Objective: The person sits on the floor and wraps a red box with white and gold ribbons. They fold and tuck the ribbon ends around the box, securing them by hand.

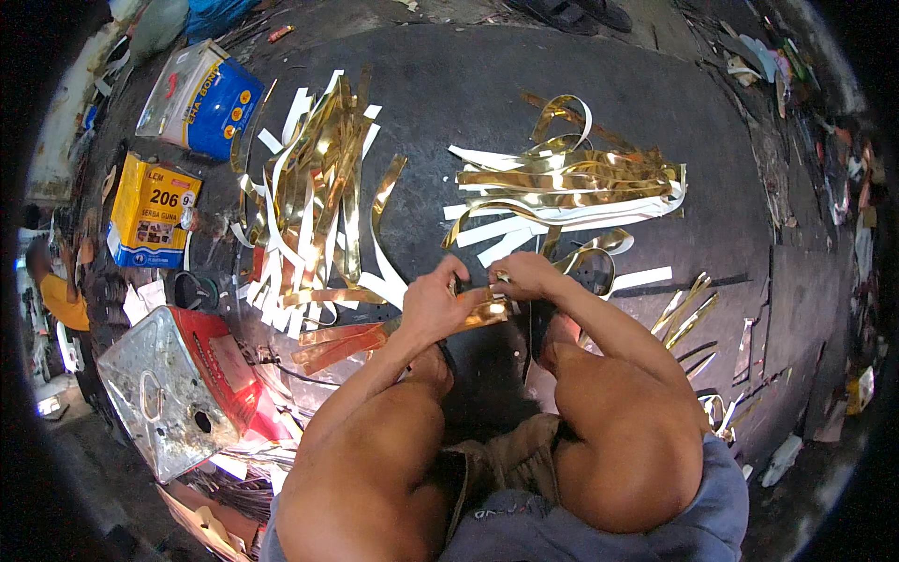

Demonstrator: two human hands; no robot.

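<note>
My left hand (pixel 437 302) is closed on a shiny gold strip (pixel 481 317), which runs out under the fingers toward the right. Close beside it, my right hand (pixel 526 275) has its fingers pinched at the strip's end; the exact grip is partly hidden. Beyond the hands to the right lies a bundle of gold strips with white backs (pixel 571 178), several of them curled. Farther left, a larger loose heap of such strips (pixel 314 201) is spread out. Some copper-coloured strips (pixel 337 347) lie by my left forearm.
A blue-and-silver can (pixel 211 108), a yellow-and-blue can (pixel 154 215) and a dented red metal can (pixel 201 384) line the left side. Thin strip scraps (pixel 688 314) lie right of my right forearm. A person in yellow (pixel 64 295) appears at the far left edge.
</note>
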